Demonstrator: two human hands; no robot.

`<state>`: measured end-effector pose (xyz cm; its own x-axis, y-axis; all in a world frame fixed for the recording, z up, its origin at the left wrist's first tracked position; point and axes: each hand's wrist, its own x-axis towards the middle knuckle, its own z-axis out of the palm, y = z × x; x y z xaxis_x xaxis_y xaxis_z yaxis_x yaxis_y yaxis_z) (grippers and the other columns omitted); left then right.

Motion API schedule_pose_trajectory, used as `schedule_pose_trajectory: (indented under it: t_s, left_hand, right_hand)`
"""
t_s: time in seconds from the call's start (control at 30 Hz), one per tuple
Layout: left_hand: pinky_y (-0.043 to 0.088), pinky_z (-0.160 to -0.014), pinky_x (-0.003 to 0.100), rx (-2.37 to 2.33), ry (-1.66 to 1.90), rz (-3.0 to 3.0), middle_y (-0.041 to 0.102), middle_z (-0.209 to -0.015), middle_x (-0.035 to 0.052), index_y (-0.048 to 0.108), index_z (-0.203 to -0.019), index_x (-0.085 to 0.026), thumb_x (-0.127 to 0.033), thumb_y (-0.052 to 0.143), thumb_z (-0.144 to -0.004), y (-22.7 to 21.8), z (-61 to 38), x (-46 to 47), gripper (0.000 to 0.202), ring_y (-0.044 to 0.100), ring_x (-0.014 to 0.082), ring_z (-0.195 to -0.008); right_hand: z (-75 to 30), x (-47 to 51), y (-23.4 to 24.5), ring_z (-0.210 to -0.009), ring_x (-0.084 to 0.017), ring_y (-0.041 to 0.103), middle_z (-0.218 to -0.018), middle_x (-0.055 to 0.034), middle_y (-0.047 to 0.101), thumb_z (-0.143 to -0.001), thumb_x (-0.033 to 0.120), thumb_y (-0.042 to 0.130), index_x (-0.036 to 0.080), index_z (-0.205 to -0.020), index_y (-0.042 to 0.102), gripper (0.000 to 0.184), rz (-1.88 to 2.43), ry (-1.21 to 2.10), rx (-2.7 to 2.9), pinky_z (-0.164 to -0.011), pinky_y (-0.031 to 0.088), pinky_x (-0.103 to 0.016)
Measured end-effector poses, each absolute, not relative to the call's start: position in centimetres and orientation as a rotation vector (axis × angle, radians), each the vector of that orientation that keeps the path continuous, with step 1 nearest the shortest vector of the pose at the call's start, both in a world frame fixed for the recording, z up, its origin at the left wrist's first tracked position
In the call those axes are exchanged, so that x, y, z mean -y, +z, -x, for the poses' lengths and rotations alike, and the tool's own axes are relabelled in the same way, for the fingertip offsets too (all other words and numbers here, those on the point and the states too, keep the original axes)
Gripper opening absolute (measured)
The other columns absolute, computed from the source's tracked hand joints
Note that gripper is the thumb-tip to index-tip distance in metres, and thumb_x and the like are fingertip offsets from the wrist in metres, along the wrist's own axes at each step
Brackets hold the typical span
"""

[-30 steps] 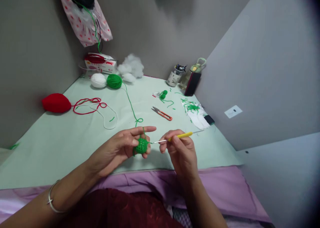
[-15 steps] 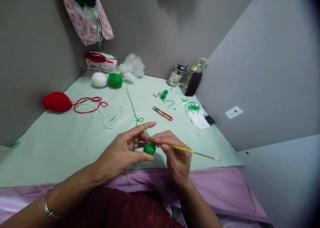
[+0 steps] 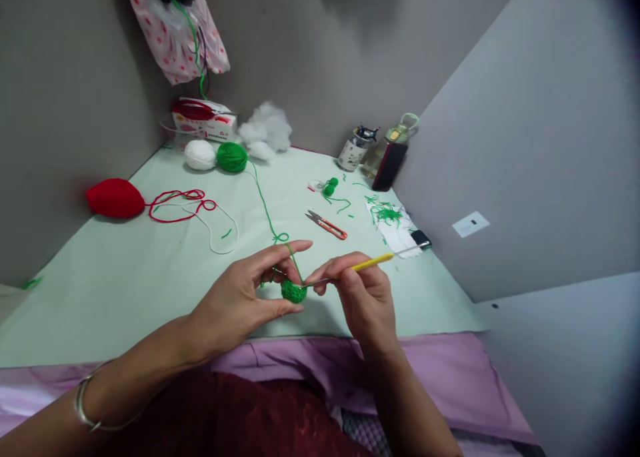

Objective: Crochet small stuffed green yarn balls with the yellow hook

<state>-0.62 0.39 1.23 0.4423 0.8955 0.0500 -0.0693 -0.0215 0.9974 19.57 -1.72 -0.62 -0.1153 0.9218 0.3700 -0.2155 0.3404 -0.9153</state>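
Observation:
A small green crochet piece [image 3: 293,291], rounded in shape, is pinched between the thumb and fingers of my left hand [image 3: 240,293]. Green yarn runs over the raised index finger of that hand and down to the piece. My right hand [image 3: 364,293] grips a crochet hook [image 3: 373,263] with a yellow handle; its thin metal tip touches the top of the green piece. From my left hand the strand leads back across the table to a green yarn ball [image 3: 232,157].
Orange thread snips [image 3: 326,224] lie beyond my hands. A red yarn ball [image 3: 115,198], a white yarn ball [image 3: 200,155] and white stuffing [image 3: 265,130] are at the left and back. A pen cup [image 3: 352,151], a phone [image 3: 390,167] and green yarn scraps [image 3: 387,213] are at the right.
My right hand has shifted slightly right, and the hook's rear end has swung upward. Its tip has moved down onto the top of the green piece. My left hand keeps its hold.

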Motion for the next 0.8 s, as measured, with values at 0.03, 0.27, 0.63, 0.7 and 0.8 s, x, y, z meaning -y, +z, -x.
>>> schedule_pose_trajectory:
  t_s: [0.03, 0.27, 0.63, 0.7, 0.8]
  left_hand:
    - [0.051, -0.095, 0.034, -0.801, 0.921, -1.387, 0.065, -0.089, -0.0010, 0.067, -0.138, -0.024, -0.020, 0.087, -0.075, 1.1, 0.7, -0.4, 0.066, 0.061, 0.0176, -0.089]
    - [0.050, -0.095, 0.037, -0.857, 0.935, -1.415, 0.066, -0.087, -0.0003, 0.071, -0.132, -0.026, -0.019, 0.086, -0.074, 0.8, 0.5, -0.6, 0.060, 0.061, 0.0199, -0.090]
    - [0.046, -0.097, 0.031, -0.677, 0.962, -0.816, 0.068, -0.104, 0.0027, 0.067, -0.138, -0.027, -0.032, 0.079, -0.088, 0.0, -0.5, 1.3, 0.051, 0.060, 0.0195, -0.103]
    - [0.045, -0.095, 0.028, -0.573, 0.871, -0.660, 0.068, -0.103, 0.0031, 0.067, -0.139, -0.024, -0.029, 0.082, -0.084, 0.2, -0.4, 1.0, 0.056, 0.059, 0.0176, -0.100]
    - [0.042, -0.095, 0.028, -0.506, 0.792, -0.583, 0.067, -0.103, 0.0029, 0.065, -0.140, -0.022, -0.026, 0.087, -0.076, 0.5, -0.2, 0.5, 0.068, 0.058, 0.0164, -0.097]
  right_hand:
    - [-19.7, 1.8, -0.5, -0.079, -0.014, 0.072, -0.092, -0.0025, 0.080, -0.103, 0.029, 0.058, 0.024, -0.100, 0.075, 0.018, 0.734, 1.098, 1.368, -0.075, 0.059, -0.031]
    - [-19.9, 3.0, 1.0, -0.092, -0.018, 0.074, -0.103, -0.0055, 0.080, -0.100, 0.013, 0.056, 0.027, -0.117, 0.071, 0.026, 0.857, 0.468, 1.931, -0.079, 0.062, -0.036]
    - [-18.9, 4.3, -2.2, -0.096, -0.023, 0.075, -0.108, -0.0080, 0.078, -0.087, 0.002, 0.071, 0.029, -0.140, 0.063, 0.060, 0.867, -0.441, 2.005, -0.079, 0.067, -0.035]
    - [-18.9, 4.1, -2.4, -0.102, -0.023, 0.075, -0.113, -0.0085, 0.078, -0.088, 0.004, 0.071, 0.028, -0.143, 0.061, 0.061, 0.820, -0.342, 1.981, -0.082, 0.067, -0.035]
    - [-18.4, 3.3, -2.4, -0.101, -0.022, 0.076, -0.113, -0.0072, 0.078, -0.097, 0.011, 0.061, 0.033, -0.136, 0.067, 0.045, 0.727, 0.008, 1.772, -0.079, 0.067, -0.036]
